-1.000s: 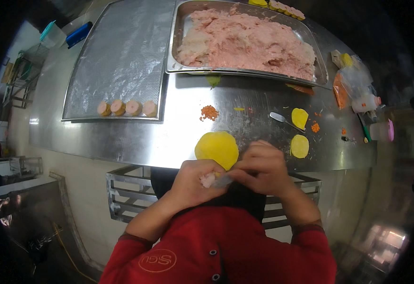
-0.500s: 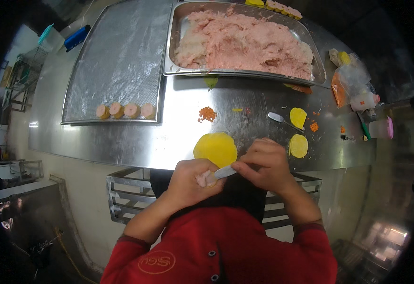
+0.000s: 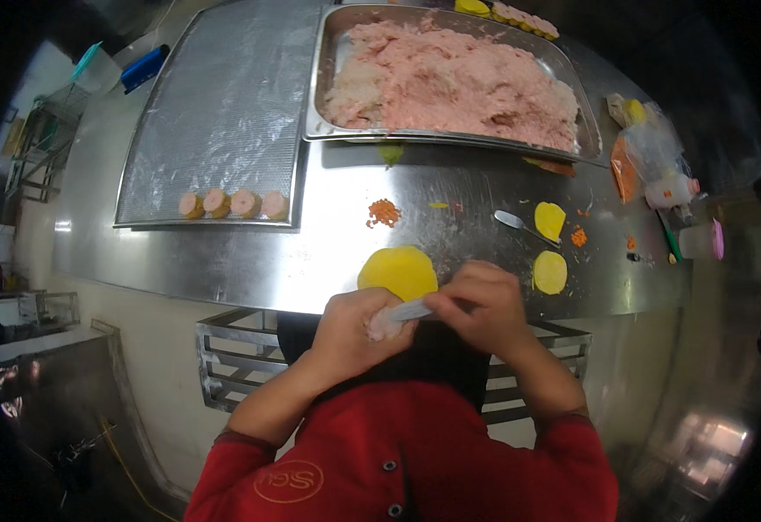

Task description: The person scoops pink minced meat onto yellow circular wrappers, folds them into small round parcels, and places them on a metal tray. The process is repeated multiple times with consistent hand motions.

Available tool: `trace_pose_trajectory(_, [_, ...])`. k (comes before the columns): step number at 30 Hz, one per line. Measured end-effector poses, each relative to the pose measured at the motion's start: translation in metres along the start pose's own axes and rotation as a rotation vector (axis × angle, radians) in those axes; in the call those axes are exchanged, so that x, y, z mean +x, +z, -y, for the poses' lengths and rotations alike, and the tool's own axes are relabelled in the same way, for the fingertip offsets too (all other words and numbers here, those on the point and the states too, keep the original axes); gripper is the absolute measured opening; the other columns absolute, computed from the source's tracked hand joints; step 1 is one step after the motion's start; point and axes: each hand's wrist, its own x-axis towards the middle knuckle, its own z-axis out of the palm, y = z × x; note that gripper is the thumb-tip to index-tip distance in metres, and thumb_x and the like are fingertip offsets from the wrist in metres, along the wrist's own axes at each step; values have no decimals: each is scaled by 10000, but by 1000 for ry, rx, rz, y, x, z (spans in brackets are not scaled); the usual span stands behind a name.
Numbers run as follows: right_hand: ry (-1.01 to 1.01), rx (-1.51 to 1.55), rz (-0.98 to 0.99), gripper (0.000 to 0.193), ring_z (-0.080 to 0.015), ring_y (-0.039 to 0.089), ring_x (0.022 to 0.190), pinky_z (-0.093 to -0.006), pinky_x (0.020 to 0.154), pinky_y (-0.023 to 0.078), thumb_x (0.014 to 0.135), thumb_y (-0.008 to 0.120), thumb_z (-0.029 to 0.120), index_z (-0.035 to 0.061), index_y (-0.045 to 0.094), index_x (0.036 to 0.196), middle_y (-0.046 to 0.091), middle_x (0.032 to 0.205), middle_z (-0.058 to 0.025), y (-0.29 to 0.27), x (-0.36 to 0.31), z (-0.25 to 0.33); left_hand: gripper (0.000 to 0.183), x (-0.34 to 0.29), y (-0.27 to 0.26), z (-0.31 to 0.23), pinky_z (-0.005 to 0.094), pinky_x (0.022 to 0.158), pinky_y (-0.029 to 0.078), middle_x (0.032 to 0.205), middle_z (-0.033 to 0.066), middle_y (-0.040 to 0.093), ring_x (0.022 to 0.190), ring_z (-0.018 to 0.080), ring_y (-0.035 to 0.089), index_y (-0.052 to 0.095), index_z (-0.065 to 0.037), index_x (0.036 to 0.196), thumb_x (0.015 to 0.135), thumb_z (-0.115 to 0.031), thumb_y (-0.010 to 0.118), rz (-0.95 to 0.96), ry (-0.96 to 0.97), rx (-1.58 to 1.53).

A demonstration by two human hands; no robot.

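My left hand [image 3: 346, 329] is closed around a dumpling whose pink meat filling [image 3: 382, 330] shows at the top; the wrapper is mostly hidden by the fingers. Pinched in my right hand [image 3: 487, 306] is a flat-bladed spreader [image 3: 410, 310], its blade lying on that filling. Just beyond both hands, a round stack of yellow dumpling wrappers [image 3: 398, 270] rests at the table's near edge. Past it sits a small heap of chopped orange bits [image 3: 384, 213]. A large metal pan [image 3: 313, 97] of pink minced meat [image 3: 450, 83] stands at the back.
A lined perforated tray [image 3: 224, 104] on the left carries several finished dumplings [image 3: 244, 204] along its front edge. Toward the right lie a second spreader [image 3: 509, 219], loose yellow wrappers [image 3: 550, 272] and orange crumbs. Farther right are plastic bags [image 3: 650, 143] and a bottle [image 3: 669, 190].
The spreader's blade has shifted left and lies flatter over the filling in my left hand. My right hand has moved slightly left with it.
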Motion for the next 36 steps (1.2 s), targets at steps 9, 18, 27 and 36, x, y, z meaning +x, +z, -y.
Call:
trace_pose_trajectory(9, [40, 131, 44, 120, -200, 657, 703, -342, 693, 489, 822, 856, 130, 50, 767, 807, 704, 764, -54, -17, -19, -19, 374, 7, -1, 4, 298, 846, 549, 1168, 150, 709, 991, 188, 709, 683, -44, 1096, 759, 0, 839, -26, 208, 13])
trace_pose_trajectory(18, [-119, 53, 140, 167, -237, 650, 664, -363, 671, 484, 789, 879, 153, 70, 737, 761, 666, 719, -63, 3, -5, -9, 211, -8, 0, -4, 329, 687, 567, 828, 111, 738, 750, 253, 746, 727, -57, 930, 761, -89, 850, 48, 41, -68])
trace_pose_trajectory(27, [-114, -28, 67, 182, -256, 631, 620, -382, 615, 492, 808, 860, 202, 76, 741, 751, 656, 693, -58, 0, -7, -8, 202, -5, 4, -5, 354, 635, 562, 795, 125, 719, 707, 296, 727, 734, -50, 915, 773, -127, 854, 14, 77, -21])
trace_pose_trajectory(36, [-104, -30, 38, 142, -242, 625, 620, -341, 611, 491, 817, 825, 104, 27, 724, 755, 659, 698, -68, 9, -6, -5, 212, -1, 6, 0, 369, 684, 567, 845, 134, 726, 755, 295, 724, 737, -42, 939, 778, -122, 849, -14, 103, 28])
